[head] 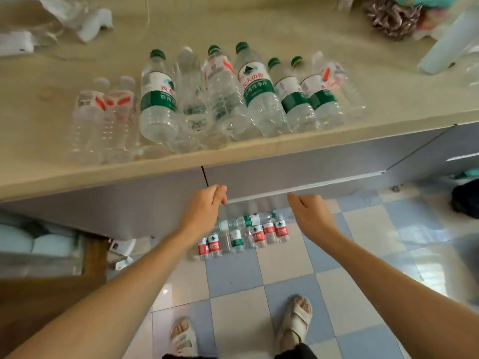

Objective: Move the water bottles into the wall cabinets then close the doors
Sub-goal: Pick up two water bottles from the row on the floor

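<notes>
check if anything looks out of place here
Yes: a row of water bottles stands on the checkered floor by the lower cabinet door, apart from the water bottles on the countertop.

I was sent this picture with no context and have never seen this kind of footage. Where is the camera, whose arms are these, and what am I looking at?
There is no machine here: the camera sits on a person's head and looks forward and down, so the two bare arms are the wearer's own, with their sandalled feet at the bottom edge. A beige countertop runs across the top, and on it lies a row of clear water bottles, some with green caps and labels, some with red and white labels. Below it is a grey cabinet door. The left hand curls its fingers round the door's lower edge; the right hand reaches to the same edge with straight fingers. Neither holds a bottle. More bottles sit lower down, between the hands, by the checkered floor.
</notes>
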Tool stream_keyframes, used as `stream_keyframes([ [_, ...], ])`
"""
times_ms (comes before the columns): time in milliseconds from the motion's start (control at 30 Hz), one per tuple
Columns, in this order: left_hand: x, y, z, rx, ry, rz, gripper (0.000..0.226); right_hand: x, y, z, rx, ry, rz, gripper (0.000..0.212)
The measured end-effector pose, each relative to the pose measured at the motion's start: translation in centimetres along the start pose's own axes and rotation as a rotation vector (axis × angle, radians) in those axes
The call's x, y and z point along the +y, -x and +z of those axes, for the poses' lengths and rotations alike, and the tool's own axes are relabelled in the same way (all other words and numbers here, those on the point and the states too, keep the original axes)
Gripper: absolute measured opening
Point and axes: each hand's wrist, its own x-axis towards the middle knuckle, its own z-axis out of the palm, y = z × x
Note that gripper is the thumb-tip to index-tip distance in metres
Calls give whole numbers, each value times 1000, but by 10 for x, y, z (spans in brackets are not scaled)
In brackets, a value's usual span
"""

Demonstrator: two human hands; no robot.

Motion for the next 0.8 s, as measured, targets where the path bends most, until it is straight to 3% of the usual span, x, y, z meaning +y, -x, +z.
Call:
stream_keyframes([
  [100, -43, -3, 54, -29, -84, -112, 32, 63, -24, 7, -76, 50, 50, 64],
  [300, -129, -23, 131, -27, -64, -293, 25, 165, -60, 41, -113, 100, 168, 53],
  [500, -225, -51, 191, -23, -49, -396, 19, 236, -86, 134, -187, -56, 201, 17],
  [800, -378, -94, 317, -15, -41, -576, 40, 359, -195, 268, -271, -197, 358, 21],
])
